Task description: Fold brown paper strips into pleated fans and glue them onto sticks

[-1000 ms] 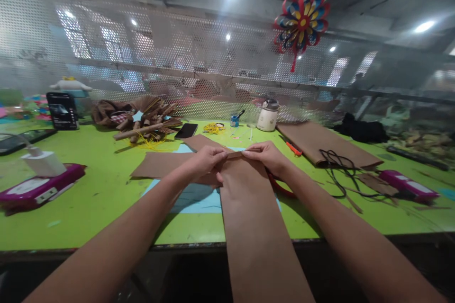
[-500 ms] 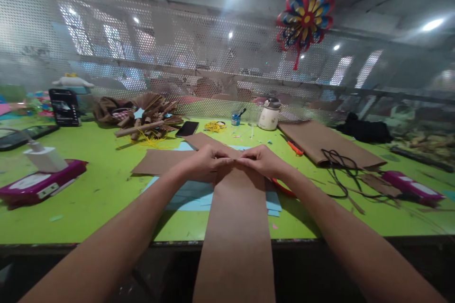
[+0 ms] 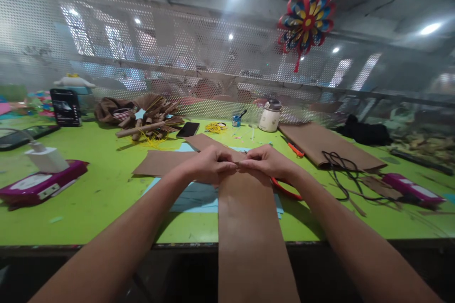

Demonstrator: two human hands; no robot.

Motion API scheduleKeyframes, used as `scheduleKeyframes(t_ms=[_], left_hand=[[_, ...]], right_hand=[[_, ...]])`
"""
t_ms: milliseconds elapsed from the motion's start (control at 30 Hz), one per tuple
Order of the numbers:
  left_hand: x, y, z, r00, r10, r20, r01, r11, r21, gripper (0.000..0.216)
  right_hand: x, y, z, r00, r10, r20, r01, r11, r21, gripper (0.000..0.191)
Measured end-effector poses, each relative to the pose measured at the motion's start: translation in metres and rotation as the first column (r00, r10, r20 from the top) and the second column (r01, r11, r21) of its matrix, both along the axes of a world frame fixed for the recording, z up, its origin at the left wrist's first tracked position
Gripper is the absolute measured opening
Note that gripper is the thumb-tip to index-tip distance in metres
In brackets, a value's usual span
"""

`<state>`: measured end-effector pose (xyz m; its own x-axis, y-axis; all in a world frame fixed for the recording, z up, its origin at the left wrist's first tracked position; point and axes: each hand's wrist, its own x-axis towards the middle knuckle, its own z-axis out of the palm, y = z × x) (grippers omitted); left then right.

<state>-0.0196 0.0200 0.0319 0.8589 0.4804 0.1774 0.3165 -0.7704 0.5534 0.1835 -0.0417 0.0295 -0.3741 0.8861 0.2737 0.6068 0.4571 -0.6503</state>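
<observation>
A long strip of brown paper (image 3: 250, 227) runs from the table toward me and hangs over the front edge. My left hand (image 3: 213, 163) pinches its far end between thumb and fingers. Close beside it, my right hand (image 3: 265, 163) pinches the same end, the fingertips of both hands almost touching. Another brown paper piece (image 3: 159, 163) lies flat to the left, and a further brown piece (image 3: 202, 142) reaches out behind the hands. Light blue paper sheets (image 3: 195, 199) lie underneath. A red-handled tool (image 3: 287, 189), partly hidden, rests by my right wrist.
At the right are a folded brown sheet (image 3: 327, 144), an orange cutter (image 3: 295, 150), a black cable (image 3: 341, 168) and a purple power strip (image 3: 414, 189). Another purple power strip (image 3: 42, 184) sits left. Toward the back stand a bundle of brown paper rolls (image 3: 142, 125), a phone (image 3: 188, 129) and a white jug (image 3: 269, 117).
The hanging part of the brown paper strip has swung to the right. Both hands have shifted slightly right and stay pinched on its far end.
</observation>
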Motion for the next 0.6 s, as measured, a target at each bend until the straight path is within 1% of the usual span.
scheduleKeyframes(t_ms=[100,167,233,300,333,400,500,600], left_hand=[[-0.0011,0.0001,0.0019,1.000,-0.015,0.013,0.015,1.000,0.022,0.024],[-0.0012,0.0006,0.0009,1.000,-0.022,-0.007,0.022,1.000,0.013,0.027],[-0.0008,0.0011,-0.0015,0.998,-0.048,-0.042,0.046,0.998,-0.046,0.031],[0.0001,0.0013,-0.0042,0.995,-0.085,-0.062,0.078,0.991,-0.111,0.034],[0.0006,0.0014,-0.0054,0.993,-0.097,-0.062,0.089,0.989,-0.122,0.034],[0.0014,0.0018,-0.0066,0.994,-0.097,-0.048,0.093,0.991,-0.093,0.032],[0.0014,0.0026,-0.0060,0.997,-0.072,-0.035,0.070,0.997,-0.041,0.029],[0.0001,0.0038,-0.0045,0.997,-0.041,-0.066,0.040,0.999,-0.018,0.029]], right_hand=[[-0.0017,-0.0011,0.0017,0.999,0.031,-0.043,-0.033,0.998,-0.048,0.035],[-0.0032,-0.0010,0.0019,0.997,0.061,-0.037,-0.064,0.996,-0.065,0.032],[-0.0044,-0.0004,0.0009,0.998,0.067,-0.008,-0.067,0.996,-0.058,0.030],[-0.0054,0.0005,-0.0008,0.998,0.046,0.032,-0.044,0.998,-0.049,0.029],[-0.0058,0.0010,-0.0017,0.998,0.037,0.046,-0.035,0.998,-0.050,0.029],[-0.0063,0.0021,-0.0033,0.998,0.036,0.060,-0.033,0.998,-0.059,0.029],[-0.0045,0.0038,-0.0041,0.998,0.063,0.032,-0.060,0.995,-0.084,0.028],[0.0014,0.0052,-0.0034,0.996,0.084,0.013,-0.082,0.989,-0.125,0.029]])
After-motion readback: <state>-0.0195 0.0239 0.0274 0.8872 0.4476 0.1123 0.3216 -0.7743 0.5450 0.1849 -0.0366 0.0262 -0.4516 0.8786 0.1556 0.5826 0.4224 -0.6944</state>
